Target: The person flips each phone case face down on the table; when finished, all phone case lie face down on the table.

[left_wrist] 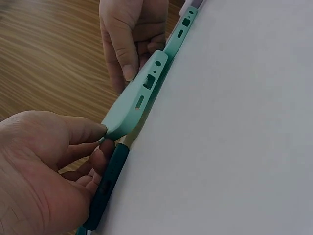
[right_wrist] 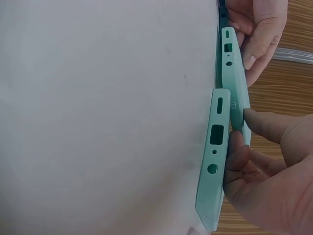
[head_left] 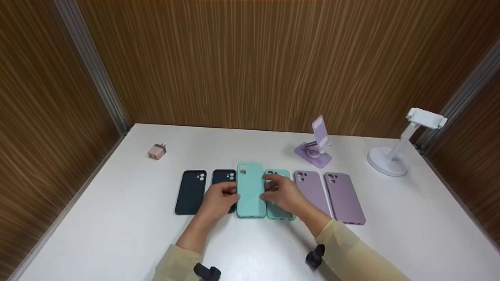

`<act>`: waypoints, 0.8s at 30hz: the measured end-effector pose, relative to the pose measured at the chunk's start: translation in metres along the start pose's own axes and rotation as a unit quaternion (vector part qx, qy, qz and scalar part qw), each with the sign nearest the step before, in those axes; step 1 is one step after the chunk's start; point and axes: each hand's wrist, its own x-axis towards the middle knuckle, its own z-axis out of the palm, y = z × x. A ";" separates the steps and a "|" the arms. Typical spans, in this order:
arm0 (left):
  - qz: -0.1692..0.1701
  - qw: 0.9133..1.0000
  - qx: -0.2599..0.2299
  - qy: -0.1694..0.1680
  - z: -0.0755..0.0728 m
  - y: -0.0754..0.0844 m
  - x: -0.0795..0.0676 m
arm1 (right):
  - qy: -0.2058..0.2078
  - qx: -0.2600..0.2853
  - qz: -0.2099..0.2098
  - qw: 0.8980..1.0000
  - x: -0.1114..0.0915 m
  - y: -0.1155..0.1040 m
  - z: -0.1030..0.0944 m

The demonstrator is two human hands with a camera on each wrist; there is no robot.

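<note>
Both hands hold a mint-green phone case (head_left: 251, 191) by its long sides, slightly above the white table. My left hand (head_left: 217, 201) pinches its left edge between thumb and fingers. On the opposite edge, my right hand (head_left: 287, 193) grips with thumb and fingertips; the right wrist view shows this case (right_wrist: 236, 78) lifted beside a second one. That second mint case (head_left: 280, 212) lies to the right, partly under my right hand. Two black cases (head_left: 190, 193) lie at the left, the nearer one partly covered by my left hand. Two purple cases (head_left: 345, 199) lie at the right.
A pink plug charger (head_left: 156, 151) sits at the back left of the white table (head_left: 117, 218). A purple folding phone stand (head_left: 320, 134) is behind the cases, and a white phone stand (head_left: 387, 160) with a round base is at the right. Wood-grain panels (head_left: 254, 66) enclose the table.
</note>
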 end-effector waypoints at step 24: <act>-0.015 1.000 0.005 -0.016 -0.002 0.000 0.000 | 0.014 -0.023 -0.027 0.999 -0.005 -0.002 0.002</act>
